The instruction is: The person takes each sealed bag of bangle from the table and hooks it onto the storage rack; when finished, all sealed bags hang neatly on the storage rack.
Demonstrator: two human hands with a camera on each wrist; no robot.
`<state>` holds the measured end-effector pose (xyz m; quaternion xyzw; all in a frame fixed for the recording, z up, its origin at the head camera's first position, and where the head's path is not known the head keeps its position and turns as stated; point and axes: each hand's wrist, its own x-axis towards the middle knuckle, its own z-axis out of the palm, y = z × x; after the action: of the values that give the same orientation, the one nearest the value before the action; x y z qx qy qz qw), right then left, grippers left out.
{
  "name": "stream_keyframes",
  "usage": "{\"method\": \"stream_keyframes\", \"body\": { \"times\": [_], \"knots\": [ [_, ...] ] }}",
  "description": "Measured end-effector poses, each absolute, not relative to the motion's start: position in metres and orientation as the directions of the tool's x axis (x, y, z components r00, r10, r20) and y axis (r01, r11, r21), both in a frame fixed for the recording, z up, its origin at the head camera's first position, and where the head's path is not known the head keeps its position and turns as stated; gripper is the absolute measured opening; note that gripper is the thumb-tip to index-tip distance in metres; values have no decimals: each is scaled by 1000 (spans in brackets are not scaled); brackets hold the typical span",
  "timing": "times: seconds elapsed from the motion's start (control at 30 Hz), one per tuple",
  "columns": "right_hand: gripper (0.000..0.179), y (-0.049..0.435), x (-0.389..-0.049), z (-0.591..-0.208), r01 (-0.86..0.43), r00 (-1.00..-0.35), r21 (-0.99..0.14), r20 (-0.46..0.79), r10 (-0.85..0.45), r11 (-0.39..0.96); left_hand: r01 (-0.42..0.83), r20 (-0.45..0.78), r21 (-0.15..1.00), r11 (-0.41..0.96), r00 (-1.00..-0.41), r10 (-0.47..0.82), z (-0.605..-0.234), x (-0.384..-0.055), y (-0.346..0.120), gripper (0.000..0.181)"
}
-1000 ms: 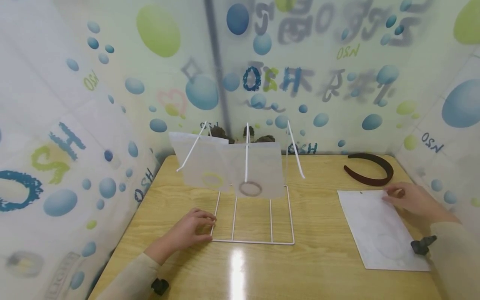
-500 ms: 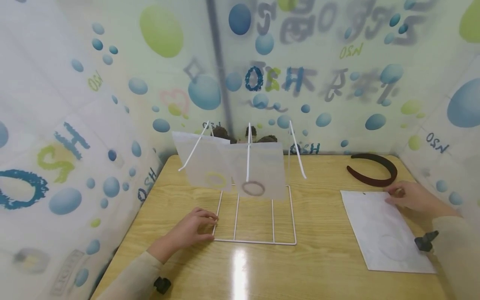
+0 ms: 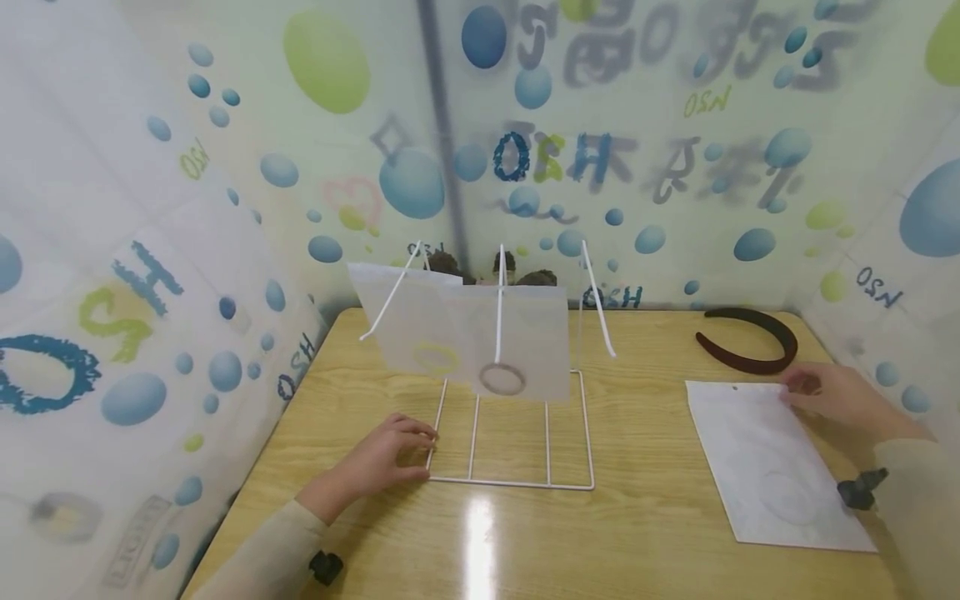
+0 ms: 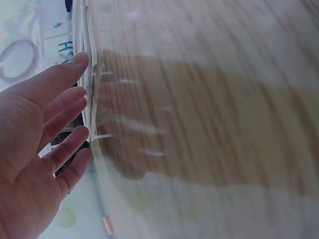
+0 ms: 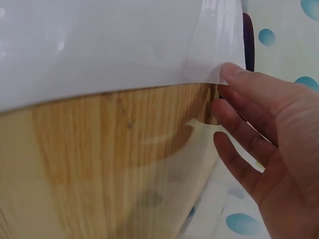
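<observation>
A white wire display rack (image 3: pixel 510 483) stands mid-table, with two translucent bags hanging on its prongs. One bag (image 3: pixel 405 325) holds a yellow ring-shaped item, the other bag (image 3: pixel 525 333) a brownish ring. My left hand (image 3: pixel 382 458) touches the left front corner of the rack's base, fingers loosely extended; the left wrist view shows thumb and fingertips along the wire. On the right lies a white plastic bag (image 3: pixel 772 467) with a pale ring inside and a small hole at its top. My right hand (image 3: pixel 832 400) pinches its upper right corner (image 5: pixel 219 72) between thumb and forefinger.
A dark brown headband (image 3: pixel 787 342) lies at the table's back right, just beyond the bag. Bubble-printed walls (image 3: pixel 675 167) enclose the table (image 3: pixel 622 550) at the back and both sides. Dark, fuzzy objects (image 3: pixel 536 277) show behind the rack.
The right hand now takes the bag's corner between thumb and finger, and that edge lifts slightly. The left hand stays at the rack. The whole head view shifts slightly.
</observation>
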<state>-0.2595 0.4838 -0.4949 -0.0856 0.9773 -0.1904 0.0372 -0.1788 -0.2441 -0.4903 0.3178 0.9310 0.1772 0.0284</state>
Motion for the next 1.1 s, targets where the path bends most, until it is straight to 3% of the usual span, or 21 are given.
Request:
{"method": "stream_keyframes", "body": {
  "times": [0.27, 0.43, 0.73, 1.1],
  "knots": [
    [16, 486, -246, -486, -163, -984, -385, -1, -177, 908, 593, 67, 346, 727, -788, 612, -490, -179, -244, 39],
    [9, 479, -234, -475, -232, -972, -404, 121, -200, 885, 593, 68, 338, 731, -790, 609, -490, -180, -243, 39],
    [8, 461, -218, -457, -285, -951, -391, 226, -209, 875, 597, 76, 357, 718, -785, 615, -486, -177, -243, 37],
    [20, 429, -198, -423, -447, -850, -287, 431, -302, 847, 583, 59, 350, 733, -795, 604, -486, -177, -242, 38]
  ]
}}
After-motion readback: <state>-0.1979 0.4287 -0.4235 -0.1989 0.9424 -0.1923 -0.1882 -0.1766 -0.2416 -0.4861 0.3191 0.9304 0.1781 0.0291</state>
